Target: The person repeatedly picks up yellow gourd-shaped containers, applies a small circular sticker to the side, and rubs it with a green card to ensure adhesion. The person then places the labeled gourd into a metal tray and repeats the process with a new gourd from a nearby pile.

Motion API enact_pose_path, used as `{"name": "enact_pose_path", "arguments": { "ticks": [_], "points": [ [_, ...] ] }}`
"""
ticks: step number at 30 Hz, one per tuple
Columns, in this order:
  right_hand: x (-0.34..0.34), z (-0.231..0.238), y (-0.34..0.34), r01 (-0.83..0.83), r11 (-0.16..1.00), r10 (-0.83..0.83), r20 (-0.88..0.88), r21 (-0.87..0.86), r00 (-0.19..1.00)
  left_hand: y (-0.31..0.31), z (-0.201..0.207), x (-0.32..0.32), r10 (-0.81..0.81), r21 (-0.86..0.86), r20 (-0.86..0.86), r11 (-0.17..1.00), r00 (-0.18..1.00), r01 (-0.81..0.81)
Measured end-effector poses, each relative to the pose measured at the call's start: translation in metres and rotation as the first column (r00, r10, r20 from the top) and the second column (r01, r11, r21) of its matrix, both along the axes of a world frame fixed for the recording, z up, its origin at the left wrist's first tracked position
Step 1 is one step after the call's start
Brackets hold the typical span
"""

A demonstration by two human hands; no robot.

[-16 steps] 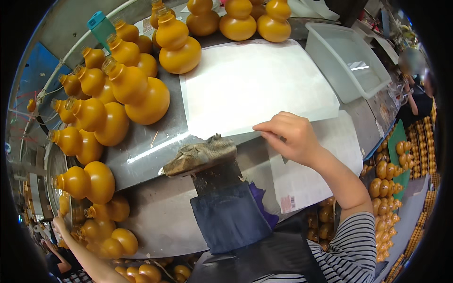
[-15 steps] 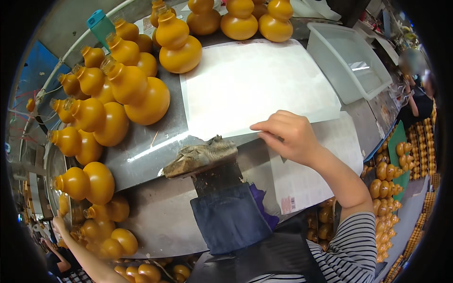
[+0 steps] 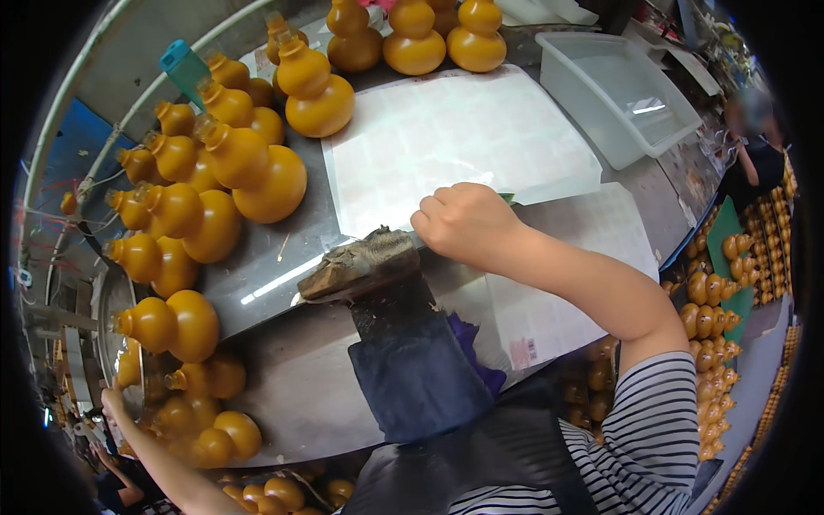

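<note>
My right hand (image 3: 468,225) is closed in a fist over the near edge of a large pale sheet (image 3: 455,137). A small bit of something green (image 3: 508,198) shows just behind it; what the fingers hold is hidden. Left of that hand, a worn, frayed block (image 3: 360,264) sits on a dark, cloth-wrapped support (image 3: 421,378). At the far left, my left hand (image 3: 112,401) is by the rim of a round metal pan (image 3: 110,330), close to a small orange gourd-shaped bottle (image 3: 129,366). Its fingers are too small to read.
Several glossy orange gourd-shaped bottles (image 3: 270,180) crowd the left and back of the metal table (image 3: 300,390). A second printed sheet (image 3: 558,296) overhangs at right. Back right stands a translucent plastic bin (image 3: 614,94); a teal bottle (image 3: 182,70) is back left. People work at both sides.
My right hand has moved left and slightly away from me, and its fingers have curled from a loose pinch into a fist. The green bit now shows behind it. The view has shifted slightly.
</note>
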State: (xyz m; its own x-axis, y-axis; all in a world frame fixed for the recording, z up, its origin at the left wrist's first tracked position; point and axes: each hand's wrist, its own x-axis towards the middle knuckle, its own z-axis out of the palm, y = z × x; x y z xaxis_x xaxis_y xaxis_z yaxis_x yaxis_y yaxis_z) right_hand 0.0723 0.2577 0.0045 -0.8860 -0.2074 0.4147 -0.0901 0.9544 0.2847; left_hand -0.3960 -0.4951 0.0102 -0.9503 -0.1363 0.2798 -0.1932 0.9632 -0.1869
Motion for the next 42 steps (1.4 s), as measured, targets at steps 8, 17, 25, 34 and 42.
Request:
{"name": "enact_pose_path", "arguments": {
  "ticks": [8, 17, 25, 34, 42],
  "points": [
    [-0.014, 0.007, 0.0, -0.065, 0.998, 0.063, 0.106, 0.011, 0.992, 0.069, 0.06, 0.027, -0.196, 0.244, -0.461, 0.91, 0.865, 0.336],
    [-0.013, 0.006, 0.005, 0.007, 0.995, 0.004, 0.119, -0.096, 0.993, 0.183, 0.168, 0.152, -0.343, -0.1, -0.807, 0.882, 0.481, 0.46],
    [-0.016, -0.005, -0.003, -0.066, 0.993, 0.062, -0.049, -0.094, 0.997, 0.283, 0.178, 0.336, -0.606, 0.14, -0.704, 0.393, 0.37, 0.909],
    [-0.027, 0.017, 0.029, 0.23, 0.693, -0.258, 0.063, -0.683, 0.964, 0.455, 0.088, 0.404, -0.908, 0.749, -0.284, -0.009, 0.308, 0.662],
    [-0.026, 0.038, 0.051, 0.259, 0.471, -0.215, 0.175, -0.843, 0.961, 0.558, 0.127, 0.336, -0.976, 0.678, -0.164, -0.008, 0.141, 0.735]
  ]
}}
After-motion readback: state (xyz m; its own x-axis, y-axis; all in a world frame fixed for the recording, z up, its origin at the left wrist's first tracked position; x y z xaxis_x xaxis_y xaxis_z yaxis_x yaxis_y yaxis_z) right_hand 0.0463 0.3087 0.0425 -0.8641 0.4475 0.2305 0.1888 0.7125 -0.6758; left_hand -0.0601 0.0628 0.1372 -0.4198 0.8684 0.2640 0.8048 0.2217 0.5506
